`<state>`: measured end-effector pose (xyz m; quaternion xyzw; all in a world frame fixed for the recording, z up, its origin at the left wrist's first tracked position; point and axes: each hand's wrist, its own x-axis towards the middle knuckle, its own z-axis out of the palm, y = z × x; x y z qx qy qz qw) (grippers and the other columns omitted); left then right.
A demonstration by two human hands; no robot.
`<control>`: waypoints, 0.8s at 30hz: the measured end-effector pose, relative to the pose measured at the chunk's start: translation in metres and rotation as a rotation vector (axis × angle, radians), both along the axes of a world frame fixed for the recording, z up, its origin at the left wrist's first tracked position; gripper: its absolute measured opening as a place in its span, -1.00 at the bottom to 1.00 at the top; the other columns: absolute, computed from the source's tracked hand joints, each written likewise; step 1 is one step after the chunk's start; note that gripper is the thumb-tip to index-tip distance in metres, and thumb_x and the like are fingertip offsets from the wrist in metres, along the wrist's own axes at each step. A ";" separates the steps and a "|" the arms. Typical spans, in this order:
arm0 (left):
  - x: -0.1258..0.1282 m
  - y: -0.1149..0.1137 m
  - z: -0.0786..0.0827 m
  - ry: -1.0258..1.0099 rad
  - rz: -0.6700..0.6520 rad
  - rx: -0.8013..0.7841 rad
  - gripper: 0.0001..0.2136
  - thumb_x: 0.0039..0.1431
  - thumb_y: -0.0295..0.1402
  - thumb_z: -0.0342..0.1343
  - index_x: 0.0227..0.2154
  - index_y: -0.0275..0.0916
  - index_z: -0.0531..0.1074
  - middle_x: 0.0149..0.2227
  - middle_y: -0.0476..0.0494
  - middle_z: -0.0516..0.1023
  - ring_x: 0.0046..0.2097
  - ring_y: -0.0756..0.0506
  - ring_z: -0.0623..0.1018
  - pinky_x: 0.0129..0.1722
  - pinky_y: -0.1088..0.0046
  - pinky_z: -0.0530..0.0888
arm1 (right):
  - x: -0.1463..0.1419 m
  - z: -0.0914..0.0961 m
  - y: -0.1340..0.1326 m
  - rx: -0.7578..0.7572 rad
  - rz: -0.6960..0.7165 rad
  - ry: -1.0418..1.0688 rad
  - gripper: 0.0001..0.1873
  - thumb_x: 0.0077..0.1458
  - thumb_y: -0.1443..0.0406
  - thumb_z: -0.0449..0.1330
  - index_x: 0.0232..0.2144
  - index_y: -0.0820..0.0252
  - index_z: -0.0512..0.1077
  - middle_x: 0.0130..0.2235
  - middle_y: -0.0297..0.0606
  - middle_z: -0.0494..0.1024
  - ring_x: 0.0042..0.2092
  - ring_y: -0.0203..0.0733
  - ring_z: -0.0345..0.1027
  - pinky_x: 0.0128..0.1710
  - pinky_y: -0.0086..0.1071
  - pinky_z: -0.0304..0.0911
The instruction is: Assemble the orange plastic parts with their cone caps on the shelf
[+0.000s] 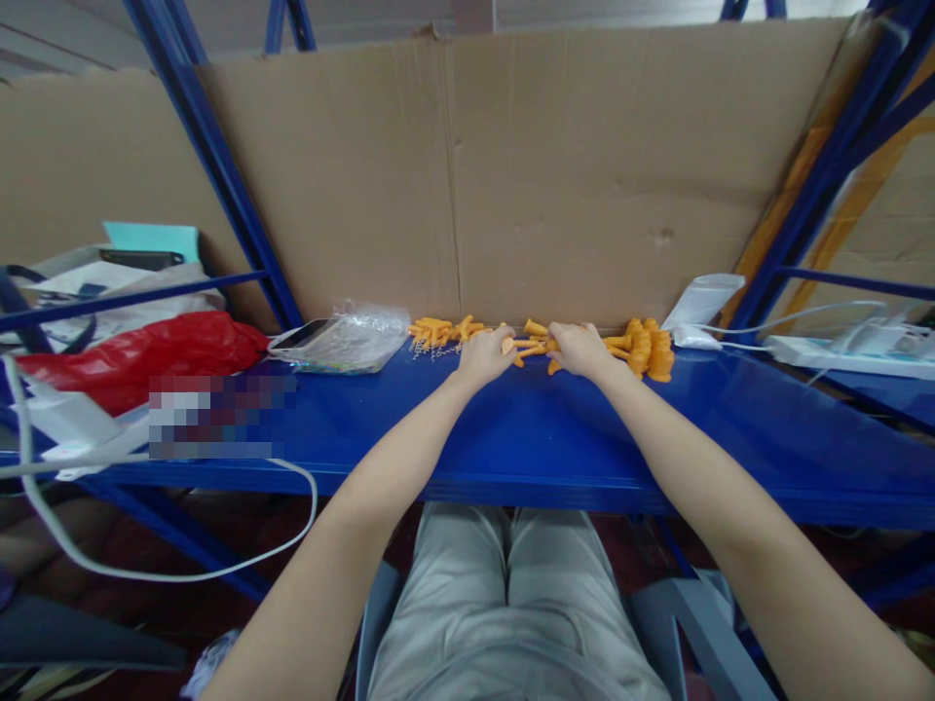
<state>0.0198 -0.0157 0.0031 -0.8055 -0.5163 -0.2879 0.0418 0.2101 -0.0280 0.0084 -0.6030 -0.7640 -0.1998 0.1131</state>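
Orange pieces (530,347) between my left hand (486,356) and right hand (581,350) seemed best handled singly, lightly, though whether either grip pinched any I couldn't tell.

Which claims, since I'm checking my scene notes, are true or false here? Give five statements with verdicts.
1. The left hand and the right hand are both at the orange pieces. True.
2. The tabletop is white. False: the tabletop is blue.
3. Cardboard stands behind the orange pieces. True.
4. The clear packaging lies right of both hands. False: the clear packaging lies left of them.
5. Red plastic lies left of both hands. True.
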 end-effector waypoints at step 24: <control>-0.005 0.000 0.004 0.006 0.063 -0.045 -0.67 0.22 -0.30 0.07 0.03 -0.14 0.50 -0.07 -0.17 0.66 0.00 -0.27 0.60 -0.01 0.21 0.49 | 0.105 0.016 0.015 -0.011 -0.489 0.409 -0.51 0.07 0.34 0.20 0.08 0.31 0.48 0.03 0.13 0.57 0.07 0.18 0.47 -0.02 -0.12 0.36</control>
